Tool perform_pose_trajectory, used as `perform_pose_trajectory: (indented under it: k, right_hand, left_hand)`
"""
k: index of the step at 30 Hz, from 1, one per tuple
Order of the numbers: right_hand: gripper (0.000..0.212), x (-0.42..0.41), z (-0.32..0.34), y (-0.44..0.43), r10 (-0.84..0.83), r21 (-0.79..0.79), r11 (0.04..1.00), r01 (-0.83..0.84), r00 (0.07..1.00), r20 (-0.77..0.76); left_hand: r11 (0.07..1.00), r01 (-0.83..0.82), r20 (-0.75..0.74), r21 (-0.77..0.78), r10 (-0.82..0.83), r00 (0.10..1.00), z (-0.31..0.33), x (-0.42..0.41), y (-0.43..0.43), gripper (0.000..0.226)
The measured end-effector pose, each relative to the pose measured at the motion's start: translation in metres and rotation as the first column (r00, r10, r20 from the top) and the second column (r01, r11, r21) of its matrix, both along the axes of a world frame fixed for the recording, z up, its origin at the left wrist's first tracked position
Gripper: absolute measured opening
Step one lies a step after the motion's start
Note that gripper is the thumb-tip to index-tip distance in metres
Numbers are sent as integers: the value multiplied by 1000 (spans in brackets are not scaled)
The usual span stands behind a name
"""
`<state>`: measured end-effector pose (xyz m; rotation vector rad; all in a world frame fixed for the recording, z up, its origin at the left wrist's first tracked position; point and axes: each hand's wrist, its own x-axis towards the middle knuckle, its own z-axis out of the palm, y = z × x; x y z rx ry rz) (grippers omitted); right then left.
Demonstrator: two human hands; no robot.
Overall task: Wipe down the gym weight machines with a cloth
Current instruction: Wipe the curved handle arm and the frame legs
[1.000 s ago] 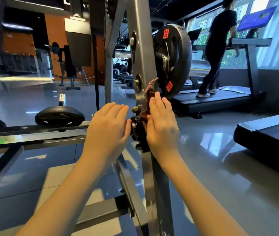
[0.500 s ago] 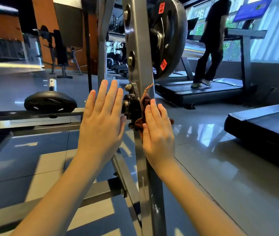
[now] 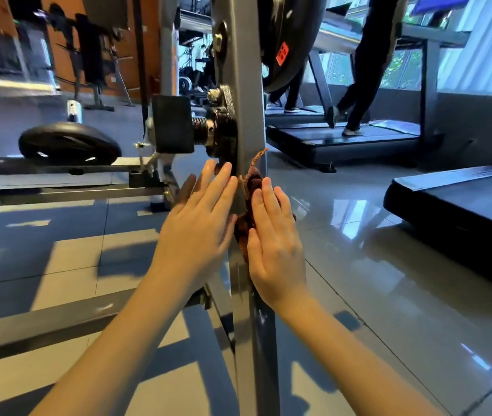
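Observation:
A grey steel upright [image 3: 246, 85] of the weight machine rises through the middle of the head view. My right hand [image 3: 274, 235] lies flat against its right face and presses a dark red cloth [image 3: 252, 184] onto the metal. My left hand [image 3: 199, 223] rests flat on the upright's left face, fingers straight and together, holding nothing. Just above my fingertips sit a black bolted bracket [image 3: 223, 136] and a threaded pin with a black block [image 3: 172, 124]. A black weight plate [image 3: 286, 40] with a red sticker hangs on the upright higher up.
A grey frame rail [image 3: 58, 190] runs left, with a black plate [image 3: 69, 142] lying on it. Another person walks on a treadmill [image 3: 343, 139] behind the upright. A second treadmill deck [image 3: 460, 199] lies at the right. The tiled floor [image 3: 358, 280] is glossy.
Both hands have slid down the upright, from beside the black bracket to just below it, the cloth moving down with my right hand. My view has tipped lower.

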<state>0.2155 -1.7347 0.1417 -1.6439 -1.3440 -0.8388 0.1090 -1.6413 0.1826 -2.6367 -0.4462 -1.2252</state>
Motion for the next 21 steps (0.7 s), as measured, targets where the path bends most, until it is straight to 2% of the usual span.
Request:
perform_pose_trajectory:
  k: [1, 3, 6, 9, 13, 16, 19, 21]
  right_hand:
    - [51, 1, -4, -3, 17, -11, 1000, -17, 1000, -9]
    - [51, 1, -14, -9, 50, -24, 998, -51, 998, -37]
    - [54, -2, -35, -17, 67, -19, 997, -69, 995, -71]
    - [54, 1, -36, -17, 97, -11, 995, -97, 993, -61]
    - [50, 5, -9, -2, 88, 16, 996, -87, 992, -94]
    - [51, -1, -29, -10, 70, 24, 997, -68, 993, -98]
    - [48, -10, -65, -27, 63, -14, 998, -65, 995, -71]
    - [46, -7, -67, -30, 74, -28, 997, -76, 995, -59]
  left_hand:
    - [988, 75, 23, -138, -72, 997, -5, -1, -2, 55]
    - [904, 184, 58, -387, -176, 983, -15, -2, -8, 58]
    - [789, 266, 109, -553, -249, 962, -30, -3, -16, 59]
    - [609, 361, 192, -706, -327, 925, -42, -7, -21, 54]
    - [431, 474, 324, -768, -378, 868, -51, -8, -22, 60]
    - [299, 541, 422, -786, -379, 823, -52, -8, -28, 57]
    - [270, 509, 410, -817, -350, 843, -56, -11, -34, 59]
    - [230, 497, 406, -837, -347, 845, -62, -12, -35, 59]
